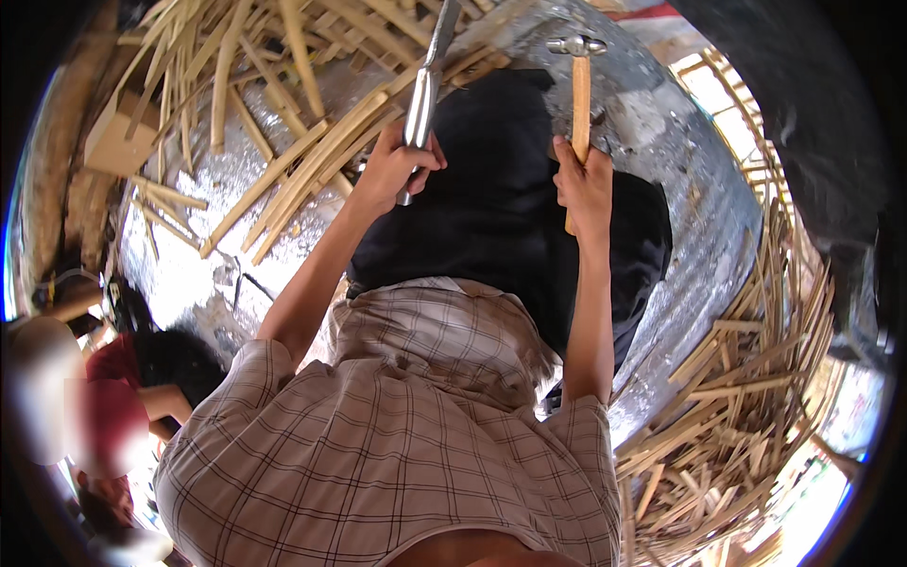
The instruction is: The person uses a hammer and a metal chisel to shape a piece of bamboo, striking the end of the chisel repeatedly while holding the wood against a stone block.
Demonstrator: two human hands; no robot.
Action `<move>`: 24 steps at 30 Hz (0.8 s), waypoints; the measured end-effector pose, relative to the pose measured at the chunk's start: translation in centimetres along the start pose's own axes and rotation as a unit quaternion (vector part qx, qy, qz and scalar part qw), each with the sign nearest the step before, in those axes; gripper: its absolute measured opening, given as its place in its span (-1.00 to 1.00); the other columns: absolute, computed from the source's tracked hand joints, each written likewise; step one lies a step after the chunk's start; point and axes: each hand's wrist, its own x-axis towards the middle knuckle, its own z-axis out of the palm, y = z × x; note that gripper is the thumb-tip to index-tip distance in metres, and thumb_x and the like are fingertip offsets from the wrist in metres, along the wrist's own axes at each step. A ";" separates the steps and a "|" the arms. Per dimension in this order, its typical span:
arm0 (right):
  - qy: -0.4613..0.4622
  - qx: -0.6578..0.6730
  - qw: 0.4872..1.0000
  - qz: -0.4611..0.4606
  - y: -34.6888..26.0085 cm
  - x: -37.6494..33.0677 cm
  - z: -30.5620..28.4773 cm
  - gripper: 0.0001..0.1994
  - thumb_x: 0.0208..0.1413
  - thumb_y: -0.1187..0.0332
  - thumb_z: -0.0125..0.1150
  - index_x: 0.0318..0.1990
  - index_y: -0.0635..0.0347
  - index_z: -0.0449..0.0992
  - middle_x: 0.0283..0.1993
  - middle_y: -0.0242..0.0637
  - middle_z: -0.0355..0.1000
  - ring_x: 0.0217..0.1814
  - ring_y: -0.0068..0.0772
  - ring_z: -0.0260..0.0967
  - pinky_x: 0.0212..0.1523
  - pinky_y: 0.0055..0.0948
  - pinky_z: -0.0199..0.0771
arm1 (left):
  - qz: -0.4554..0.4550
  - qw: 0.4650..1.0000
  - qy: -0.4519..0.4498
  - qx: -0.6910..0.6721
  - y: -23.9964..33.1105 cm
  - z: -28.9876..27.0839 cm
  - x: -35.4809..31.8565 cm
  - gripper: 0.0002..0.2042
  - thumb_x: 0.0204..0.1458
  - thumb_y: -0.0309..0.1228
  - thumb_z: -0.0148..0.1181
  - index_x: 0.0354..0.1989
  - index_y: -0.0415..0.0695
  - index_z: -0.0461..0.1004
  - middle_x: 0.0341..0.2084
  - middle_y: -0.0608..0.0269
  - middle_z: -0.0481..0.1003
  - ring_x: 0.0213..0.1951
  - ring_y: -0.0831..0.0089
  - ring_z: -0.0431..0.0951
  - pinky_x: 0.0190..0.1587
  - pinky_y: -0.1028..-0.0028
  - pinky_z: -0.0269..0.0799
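My left hand point(404, 168) is closed around the shiny metal handle of a long knife point(421, 106). Its dull grey blade points away from me, and the tip runs out at the top edge of the view. In my right hand point(584, 187) is a ball-peen hammer point(581, 99), gripped by the lower part of its wooden handle. The hammer's metal head is up at the far end. Both tools are held apart, over my legs in black trousers point(482, 203). Split bamboo strips point(316, 175) lie on the floor just left of my left hand.
More bamboo strips point(222, 57) are heaped at the far left, near a cardboard box point(121, 137). A large pile of strips and offcuts point(727, 439) lies at the right on the grey floor point(704, 222). A person in a red top point(118, 392) is close by on the left.
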 end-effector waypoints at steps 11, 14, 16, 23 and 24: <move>0.184 0.045 0.982 0.002 2.9 -2.4 -13.1 -0.62 0.27 0.23 0.26 -0.52 0.07 0.22 -0.70 -0.58 0.07 -0.76 -0.76 0.03 -0.80 -0.60 -0.07 | 0.004 0.983 -0.173 0.065 3.0 9.2 8.0 -0.84 -0.16 -0.73 0.09 -0.47 -0.19 0.31 -0.49 0.02 0.47 -0.77 0.57 0.26 -0.74 0.58 0.10; 0.161 0.036 0.984 -0.065 -2.5 1.6 -13.8 -0.64 0.26 0.26 0.25 -0.52 0.06 0.23 -0.71 -0.58 0.06 -0.77 -0.75 0.00 -0.79 -0.59 -0.09 | 0.052 0.985 -0.148 0.069 7.6 7.7 9.8 -0.91 -0.17 -0.70 0.10 -0.49 -0.26 0.36 -0.51 0.01 0.49 -0.76 0.55 0.28 -0.74 0.54 0.13; 0.138 0.041 0.982 -0.122 -7.8 4.2 -13.0 -0.64 0.26 0.26 0.24 -0.53 0.06 0.23 -0.72 -0.57 0.06 -0.78 -0.74 -0.02 -0.78 -0.57 -0.11 | 0.099 0.985 -0.123 0.074 11.7 6.8 10.6 -0.93 -0.17 -0.68 0.10 -0.49 -0.29 0.37 -0.52 -0.01 0.51 -0.76 0.53 0.28 -0.73 0.51 0.13; 0.056 0.074 0.965 -0.246 -24.8 8.5 -8.8 -0.56 0.25 0.24 0.22 -0.63 0.10 0.18 -0.75 -0.51 0.08 -0.80 -0.67 -0.04 -0.76 -0.49 -0.09 | 0.281 0.952 -0.071 0.102 26.8 4.6 8.1 -0.98 -0.15 -0.68 0.08 -0.51 -0.34 0.41 -0.65 0.14 0.41 -0.78 0.60 0.18 -0.71 0.51 0.02; 0.053 0.063 0.961 -0.265 -25.9 9.0 -8.8 -0.58 0.23 0.23 0.22 -0.62 0.16 0.24 -0.74 -0.46 0.14 -0.80 -0.62 0.04 -0.76 -0.46 0.02 | 0.295 0.946 -0.073 0.113 28.0 4.5 7.8 -0.97 -0.15 -0.69 0.07 -0.50 -0.35 0.41 -0.59 0.10 0.44 -0.78 0.59 0.18 -0.71 0.52 0.03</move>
